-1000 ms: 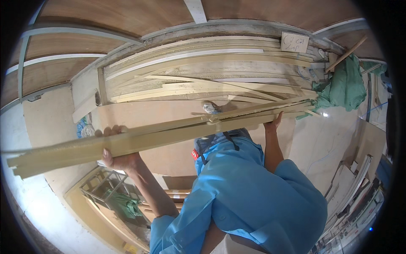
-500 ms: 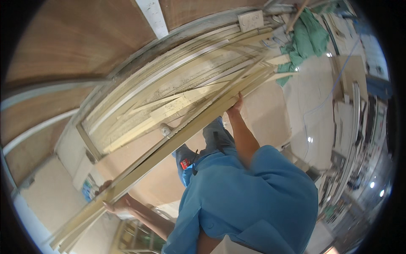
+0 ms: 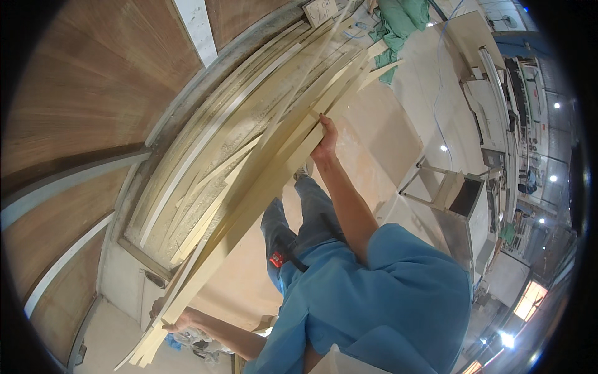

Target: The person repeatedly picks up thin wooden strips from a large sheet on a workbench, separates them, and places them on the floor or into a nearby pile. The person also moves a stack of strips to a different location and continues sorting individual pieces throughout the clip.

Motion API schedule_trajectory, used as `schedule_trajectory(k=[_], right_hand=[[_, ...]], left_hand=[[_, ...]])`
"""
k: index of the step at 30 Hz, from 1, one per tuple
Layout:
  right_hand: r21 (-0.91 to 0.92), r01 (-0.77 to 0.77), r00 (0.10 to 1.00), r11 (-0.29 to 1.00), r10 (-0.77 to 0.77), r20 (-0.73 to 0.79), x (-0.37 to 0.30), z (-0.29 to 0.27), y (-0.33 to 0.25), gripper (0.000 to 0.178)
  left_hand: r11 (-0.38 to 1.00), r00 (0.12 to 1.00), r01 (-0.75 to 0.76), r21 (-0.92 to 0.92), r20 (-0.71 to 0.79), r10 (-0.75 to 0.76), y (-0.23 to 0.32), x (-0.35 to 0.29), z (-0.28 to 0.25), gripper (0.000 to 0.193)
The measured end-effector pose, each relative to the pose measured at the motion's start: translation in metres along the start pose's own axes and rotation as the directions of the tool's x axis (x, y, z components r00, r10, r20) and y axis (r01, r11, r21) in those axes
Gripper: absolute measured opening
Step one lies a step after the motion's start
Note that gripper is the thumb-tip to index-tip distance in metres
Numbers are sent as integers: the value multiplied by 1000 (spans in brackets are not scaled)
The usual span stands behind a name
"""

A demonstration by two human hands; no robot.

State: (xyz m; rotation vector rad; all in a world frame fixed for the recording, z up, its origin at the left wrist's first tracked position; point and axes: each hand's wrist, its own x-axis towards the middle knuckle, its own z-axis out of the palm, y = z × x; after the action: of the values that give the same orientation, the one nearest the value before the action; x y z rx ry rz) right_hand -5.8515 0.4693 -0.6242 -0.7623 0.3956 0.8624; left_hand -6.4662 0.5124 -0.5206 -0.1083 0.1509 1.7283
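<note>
Grn cloth [image 3: 398, 25] nr blu cable [image 3: 440, 93]

Right hand [image 3: 325, 142]: most fingers hidden under strip bundle [image 3: 258, 193]. Left hand [image 3: 178, 320]: palm covered by bundle's lower end. Green cloth [image 3: 402, 25], past bundle's upper end: cropped by top edge. Clutter [image 3: 531, 179] well right of bundle: too small to identify.

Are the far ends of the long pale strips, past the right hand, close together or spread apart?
Spread apart: beyond the right hand, the long pale strips end in separate tips, with gaps between them.
</note>
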Motion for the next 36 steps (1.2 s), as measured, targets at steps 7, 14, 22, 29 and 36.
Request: schedule_trajectory(k=[7, 14, 22, 29, 36], right_hand=[[34, -133, 973, 991, 124, 196, 42, 55, 33, 50], [-825, -27, 764, 564, 544, 347, 118, 31, 148, 87], [-970, -213, 663, 114, 746, -58, -5, -178, 221, 68], [-758, -648, 587, -72, 587, -557, 23, -369, 159, 50], [-959, -99, 939, -266, 294, -178, 294, -465, 130, 33]], left_hand=[[944, 931, -296, 147, -177, 319, 36, 75, -85, 57], [877, 359, 219, 428, -871, 336, 26, 197, -226, 85], [129, 443, 889, 439, -896, -6, -138, 32, -380, 42], [-494, 531, 681, 540, -830, -174, -274, -30, -446, 39], [-834, 735, -264, 484, -458, -499, -367, 26, -589, 51]])
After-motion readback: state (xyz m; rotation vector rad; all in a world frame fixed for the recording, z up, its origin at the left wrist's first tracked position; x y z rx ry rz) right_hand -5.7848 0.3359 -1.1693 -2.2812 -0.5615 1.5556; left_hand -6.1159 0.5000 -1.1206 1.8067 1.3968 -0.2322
